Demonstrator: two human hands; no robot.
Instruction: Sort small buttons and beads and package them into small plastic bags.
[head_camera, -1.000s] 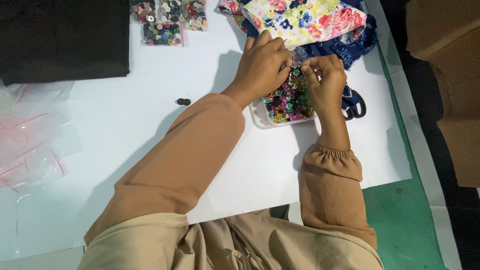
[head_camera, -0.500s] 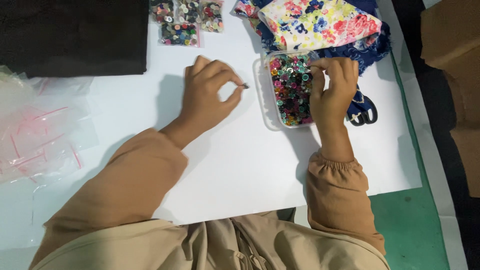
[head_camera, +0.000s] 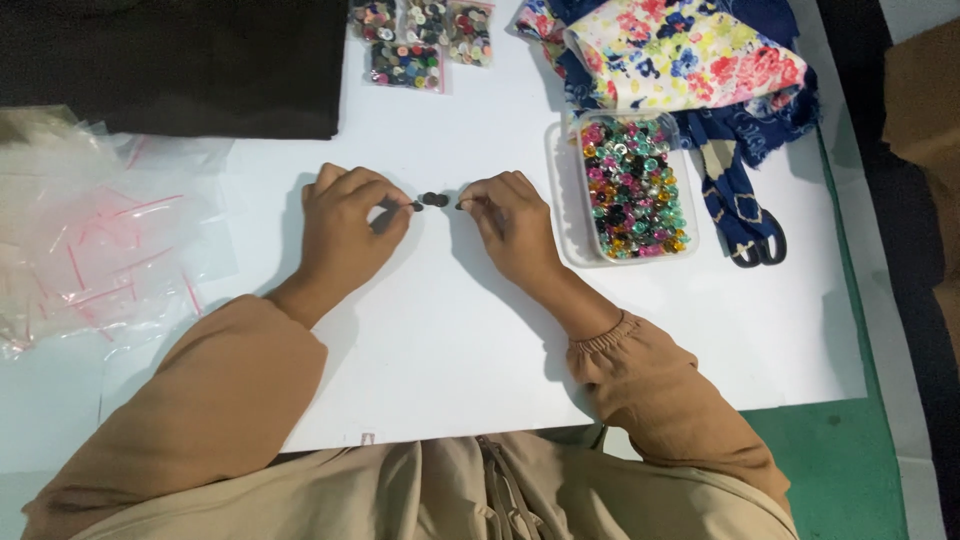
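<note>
Bare white sheet (head_camera: 450, 330) is found open between the forearms and toward the near edge. Passage to the right is blocked by the clear tray of buttons (head_camera: 632, 187), with scissors (head_camera: 758, 245) and folded fabrics (head_camera: 690, 60) beyond. Plastic bags (head_camera: 90, 240) crowd the left; black cloth (head_camera: 180, 65) and 4 button packets (head_camera: 420, 35) occupy the far side.

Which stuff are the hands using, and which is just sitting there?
In use:
left hand
right hand
dark buttons
tub of coloured buttons

Lying about:
scissors
flowery cloth
empty clear bags
bagged buttons
black cloth
</note>
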